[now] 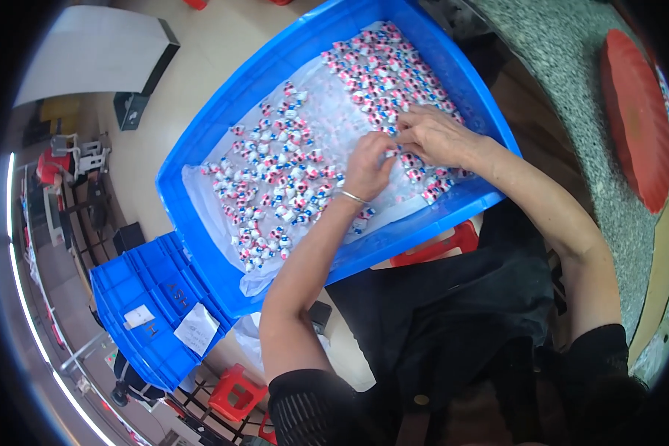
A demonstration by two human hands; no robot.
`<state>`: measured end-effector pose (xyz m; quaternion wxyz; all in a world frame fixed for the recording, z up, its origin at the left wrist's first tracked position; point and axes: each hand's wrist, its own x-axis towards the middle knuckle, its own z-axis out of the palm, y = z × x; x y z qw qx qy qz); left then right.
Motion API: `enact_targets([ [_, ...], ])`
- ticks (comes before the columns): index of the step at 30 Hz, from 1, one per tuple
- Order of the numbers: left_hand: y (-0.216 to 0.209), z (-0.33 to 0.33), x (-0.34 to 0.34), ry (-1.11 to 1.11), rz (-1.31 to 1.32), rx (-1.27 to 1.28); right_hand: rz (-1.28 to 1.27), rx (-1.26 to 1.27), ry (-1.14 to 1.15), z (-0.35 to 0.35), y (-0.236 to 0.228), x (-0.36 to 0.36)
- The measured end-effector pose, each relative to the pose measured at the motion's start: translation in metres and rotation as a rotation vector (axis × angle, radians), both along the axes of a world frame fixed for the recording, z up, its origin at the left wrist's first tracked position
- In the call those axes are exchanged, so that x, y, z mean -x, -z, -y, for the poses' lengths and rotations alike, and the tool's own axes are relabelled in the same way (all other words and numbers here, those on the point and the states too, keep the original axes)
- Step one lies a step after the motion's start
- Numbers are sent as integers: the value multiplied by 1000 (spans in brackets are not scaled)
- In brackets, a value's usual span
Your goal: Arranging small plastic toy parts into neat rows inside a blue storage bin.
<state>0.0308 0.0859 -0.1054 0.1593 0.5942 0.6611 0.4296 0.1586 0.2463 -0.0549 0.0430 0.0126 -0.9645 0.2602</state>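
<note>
A large blue plastic tub, lined with thin white sheeting, holds many small figurines in white, pink and blue. On its left side the figurines lie loosely scattered. Toward the far right the figurines stand packed close together. My left hand, with a bracelet at the wrist, is closed in a pinch over the gap between the groups. My right hand meets it at the fingertips, fingers bent and closed above the right-hand group. Whatever small piece sits between the fingertips is mostly covered.
Stacked blue crates with paper labels stand left of the tub. A speckled counter along the right carries a red fluted tray. Red stools show at lower left and under the tub's near edge. A pale table is far left.
</note>
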Motion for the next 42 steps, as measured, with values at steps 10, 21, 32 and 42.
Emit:
enact_targets([
  [10, -21, 22, 56, -191, -344, 4, 109, -139, 24, 11, 6, 1],
  [21, -31, 33, 107, -403, -505, 479, 37, -63, -38, 3, -2, -1],
  [32, -10, 9, -13, 23, -195, 65, 114, -93, -145, 3, -6, -15],
  [42, -12, 27, -11, 95, -63, 134, 78, 10, -88, 9, -9, -8],
])
